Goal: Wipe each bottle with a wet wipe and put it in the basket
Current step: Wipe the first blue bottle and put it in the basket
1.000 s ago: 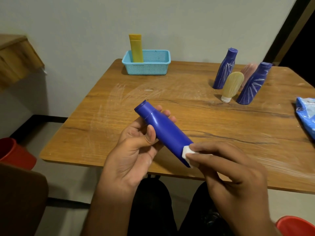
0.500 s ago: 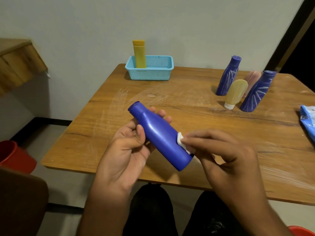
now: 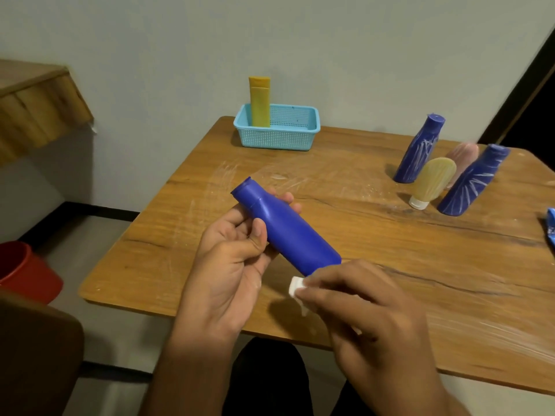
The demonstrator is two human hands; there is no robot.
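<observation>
The plain blue bottle [image 3: 288,232] lies tilted at mid-frame, cap toward the upper left, gripped near its neck by the left hand [image 3: 231,259]. The right hand [image 3: 360,307] pinches a folded wet wipe [image 3: 295,288] just at the bottle's base. By the look of it this bottle is nearly wiped. One yellow bottle [image 3: 260,102] already stands in the light-blue basket [image 3: 279,136] at the counter's [image 3: 390,250] far edge; four bottles at upper right, two blue ones [image 3: 419,150] streaked white, remain

Both hands curled: left [image 3: 231,265] gripping, right [image 3: 360,307] pinching.
</observation>
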